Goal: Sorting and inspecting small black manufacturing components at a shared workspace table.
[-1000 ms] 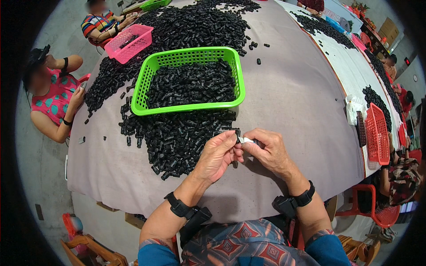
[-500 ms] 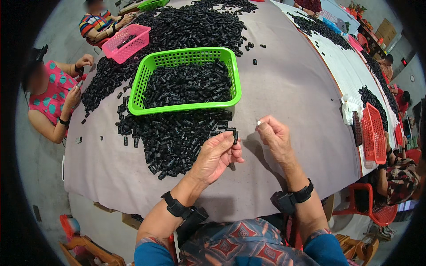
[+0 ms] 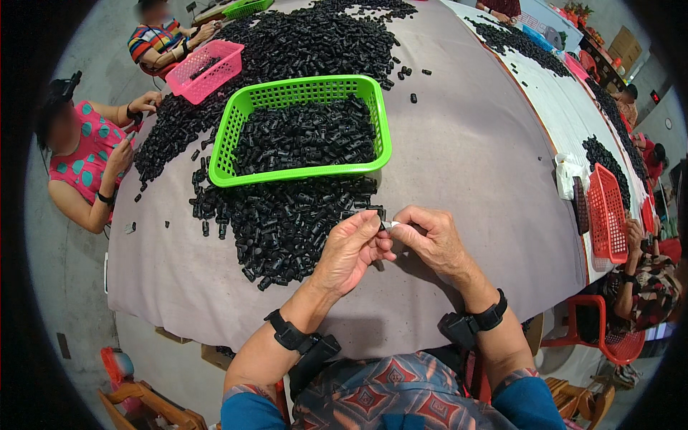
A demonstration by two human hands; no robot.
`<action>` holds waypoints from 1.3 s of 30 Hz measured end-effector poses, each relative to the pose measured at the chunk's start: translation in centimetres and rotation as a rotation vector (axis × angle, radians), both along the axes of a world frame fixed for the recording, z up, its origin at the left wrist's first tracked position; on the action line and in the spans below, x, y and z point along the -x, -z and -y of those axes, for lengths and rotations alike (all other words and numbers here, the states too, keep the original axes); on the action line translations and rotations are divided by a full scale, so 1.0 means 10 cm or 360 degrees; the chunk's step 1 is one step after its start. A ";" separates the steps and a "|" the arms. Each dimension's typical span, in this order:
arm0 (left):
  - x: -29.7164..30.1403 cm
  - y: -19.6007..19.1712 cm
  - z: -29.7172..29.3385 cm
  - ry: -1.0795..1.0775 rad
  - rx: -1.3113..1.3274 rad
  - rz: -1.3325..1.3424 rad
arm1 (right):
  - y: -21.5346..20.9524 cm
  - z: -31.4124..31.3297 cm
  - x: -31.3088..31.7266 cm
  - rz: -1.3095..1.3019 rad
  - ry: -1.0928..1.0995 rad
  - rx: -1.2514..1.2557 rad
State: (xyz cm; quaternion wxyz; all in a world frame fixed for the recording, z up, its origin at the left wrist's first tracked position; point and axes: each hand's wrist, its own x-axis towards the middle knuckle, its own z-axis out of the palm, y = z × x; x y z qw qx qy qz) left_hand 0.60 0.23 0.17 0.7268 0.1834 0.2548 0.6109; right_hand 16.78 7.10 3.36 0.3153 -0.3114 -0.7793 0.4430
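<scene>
Between the thumb and fingers of my left hand [image 3: 347, 252] is a small black cylindrical plastic part [image 3: 381, 214], mostly covered by the fingertips. My right hand [image 3: 434, 242] pinches a small white piece [image 3: 390, 224] and holds it against the black part, or right beside it; the exact contact is too small to tell. Both hands are above the table in front of me. Just beyond them lies a heap of similar black parts [image 3: 287, 233]. Behind that heap, a green plastic basket [image 3: 301, 176] is filled with more of the same parts.
A grey cloth covers the table [image 3: 487, 215]. Larger heaps of black parts [image 3: 315, 43] spread at the far side. A pink basket [image 3: 193, 89] stands far left, near two seated people. On the right are a red basket [image 3: 608, 215], a white bag [image 3: 571, 172] and a red chair [image 3: 620, 342].
My right hand has moved left with the white piece, bringing it up to the black part. My left hand has stayed nearly in place, still gripping that part.
</scene>
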 end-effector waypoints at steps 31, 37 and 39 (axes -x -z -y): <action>-0.06 -0.06 0.02 0.0144 -0.0009 0.0004 | 0.00 0.04 0.04 -0.0348 -0.0044 0.0817; -0.07 -0.03 0.02 0.0210 0.0031 0.0013 | 0.07 0.00 0.03 -0.0424 -0.0077 0.0782; -0.07 0.00 0.01 0.0255 0.0030 0.0049 | 0.03 0.02 0.05 -0.0444 -0.0060 0.0770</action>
